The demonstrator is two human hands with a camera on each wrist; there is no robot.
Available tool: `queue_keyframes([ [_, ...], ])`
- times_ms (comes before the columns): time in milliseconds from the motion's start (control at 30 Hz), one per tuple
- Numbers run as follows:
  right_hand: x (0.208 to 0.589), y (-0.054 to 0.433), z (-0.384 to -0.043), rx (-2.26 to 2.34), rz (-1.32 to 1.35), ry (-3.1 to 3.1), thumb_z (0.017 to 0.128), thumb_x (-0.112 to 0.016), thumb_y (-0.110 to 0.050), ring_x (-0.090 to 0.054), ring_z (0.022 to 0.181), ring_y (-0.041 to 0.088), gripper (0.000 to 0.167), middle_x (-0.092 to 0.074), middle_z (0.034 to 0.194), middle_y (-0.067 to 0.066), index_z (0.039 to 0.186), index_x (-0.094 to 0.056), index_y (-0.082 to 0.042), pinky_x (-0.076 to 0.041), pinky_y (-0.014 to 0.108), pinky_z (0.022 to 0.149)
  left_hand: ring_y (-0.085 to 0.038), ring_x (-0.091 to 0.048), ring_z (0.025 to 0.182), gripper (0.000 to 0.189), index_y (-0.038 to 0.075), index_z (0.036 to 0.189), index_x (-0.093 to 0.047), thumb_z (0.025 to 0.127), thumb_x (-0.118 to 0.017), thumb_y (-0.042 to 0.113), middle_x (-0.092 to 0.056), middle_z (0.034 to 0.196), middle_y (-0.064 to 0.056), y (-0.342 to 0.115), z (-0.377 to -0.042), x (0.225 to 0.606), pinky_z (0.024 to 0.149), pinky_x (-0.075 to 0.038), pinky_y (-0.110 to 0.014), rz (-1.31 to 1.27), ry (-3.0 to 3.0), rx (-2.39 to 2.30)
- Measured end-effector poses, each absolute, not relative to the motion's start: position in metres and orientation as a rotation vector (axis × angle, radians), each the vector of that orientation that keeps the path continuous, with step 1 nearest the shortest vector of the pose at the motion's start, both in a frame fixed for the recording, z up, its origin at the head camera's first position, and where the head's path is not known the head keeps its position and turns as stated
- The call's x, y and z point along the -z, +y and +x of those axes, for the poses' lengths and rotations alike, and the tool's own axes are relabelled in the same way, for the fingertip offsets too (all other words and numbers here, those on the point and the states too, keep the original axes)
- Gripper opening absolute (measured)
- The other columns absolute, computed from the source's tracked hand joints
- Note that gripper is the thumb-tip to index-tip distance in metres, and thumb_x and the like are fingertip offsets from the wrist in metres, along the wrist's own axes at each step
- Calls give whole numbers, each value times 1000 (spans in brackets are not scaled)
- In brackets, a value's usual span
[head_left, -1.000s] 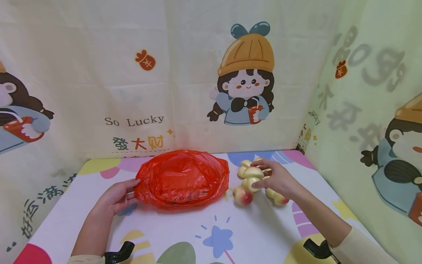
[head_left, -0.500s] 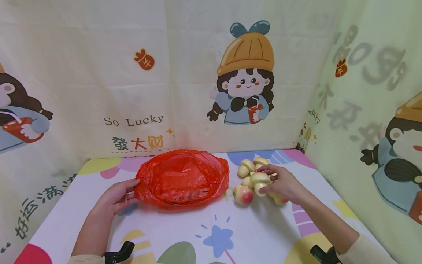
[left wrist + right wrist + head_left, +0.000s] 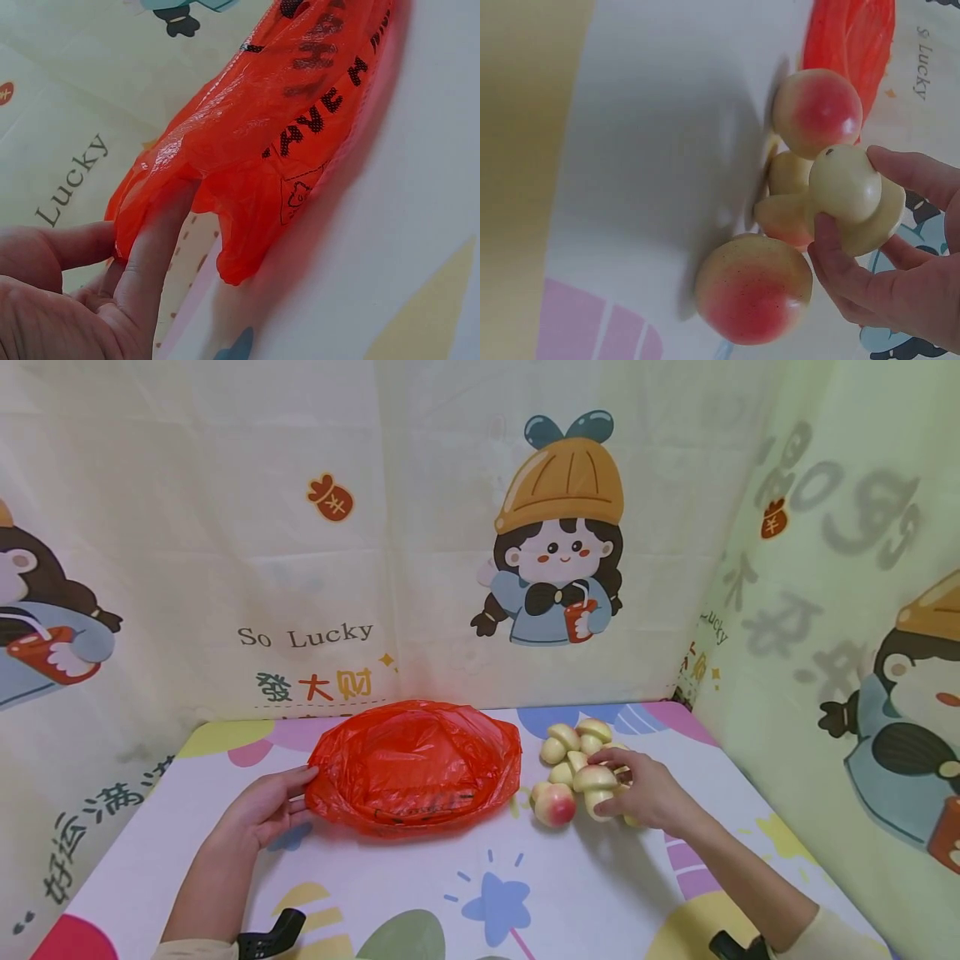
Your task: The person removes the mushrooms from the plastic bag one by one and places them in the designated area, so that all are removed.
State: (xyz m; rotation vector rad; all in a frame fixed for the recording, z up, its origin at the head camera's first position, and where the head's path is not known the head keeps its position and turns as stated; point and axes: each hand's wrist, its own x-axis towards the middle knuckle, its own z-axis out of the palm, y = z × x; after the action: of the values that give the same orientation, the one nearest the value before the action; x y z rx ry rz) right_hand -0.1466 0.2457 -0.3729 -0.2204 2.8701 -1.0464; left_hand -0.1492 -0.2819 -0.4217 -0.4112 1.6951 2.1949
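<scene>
A thin red plastic bag (image 3: 420, 768) lies with its mouth spread wide at the left centre of the table. My left hand (image 3: 266, 806) pinches its left edge; in the left wrist view a finger (image 3: 161, 255) reaches under the film, and black print shows on the bag. At the right, my right hand (image 3: 648, 793) grips a cream toy mushroom (image 3: 596, 781) between thumb and fingers, cap upward. The right wrist view shows its rounded stem (image 3: 845, 184) toward the camera. Close around it are more mushrooms, including one with a red-blushed cap (image 3: 555, 804).
Several cream mushrooms (image 3: 558, 743) sit in a loose group behind the held one. Another red-blushed cap (image 3: 754, 289) is near the right hand. The patterned table (image 3: 420, 893) backs onto a printed cloth wall (image 3: 420, 568), with another cloth side at the right.
My right hand has moved a little right and toward me with the mushroom, uncovering more of the mushrooms behind. The left hand and the bag have stayed in place.
</scene>
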Motion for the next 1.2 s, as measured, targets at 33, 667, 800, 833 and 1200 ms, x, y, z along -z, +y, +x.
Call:
queue_keyframes([
  [33, 373, 246, -146, 1033, -230, 2882, 68, -96, -16, -64, 110, 33, 67, -69, 121, 15, 129, -68, -13, -55, 35, 80, -18, -78, 93, 76, 5, 164, -23, 105, -64, 30, -76, 100, 5, -282, -149, 422, 90, -64, -40, -414, 1696, -2195],
  [667, 388, 244, -142, 887, -346, 2972, 63, -95, -11, -63, 97, 26, 62, -70, 102, 7, 120, -71, -12, -53, 37, 76, -18, -78, 94, 76, 5, 164, -24, 105, -64, 30, -76, 100, 5, -283, -150, 423, 89, -64, -39, -419, 1695, -2194],
  [800, 390, 242, -140, 862, -415, 3010, 62, -94, -9, -62, 93, 24, 61, -70, 101, 6, 118, -71, -11, -53, 39, 78, -18, -78, 95, 76, 6, 164, -25, 105, -64, 30, -76, 101, 5, -284, -150, 424, 90, -64, -40, -432, 1696, -2192],
  [833, 390, 241, -139, 857, -437, 3019, 62, -94, -8, -62, 92, 24, 61, -70, 101, 6, 118, -71, -10, -53, 39, 78, -18, -78, 95, 75, 6, 164, -25, 105, -64, 30, -76, 101, 5, -284, -150, 424, 90, -64, -40, -433, 1695, -2192],
  [1200, 402, 236, -134, 753, -518, 3113, 62, -90, 0, -65, 100, 27, 59, -71, 108, 9, 117, -72, -7, -55, 46, 87, -18, -78, 94, 77, 6, 165, -23, 105, -64, 31, -76, 101, 5, -283, -151, 424, 90, -64, -39, -417, 1691, -2196],
])
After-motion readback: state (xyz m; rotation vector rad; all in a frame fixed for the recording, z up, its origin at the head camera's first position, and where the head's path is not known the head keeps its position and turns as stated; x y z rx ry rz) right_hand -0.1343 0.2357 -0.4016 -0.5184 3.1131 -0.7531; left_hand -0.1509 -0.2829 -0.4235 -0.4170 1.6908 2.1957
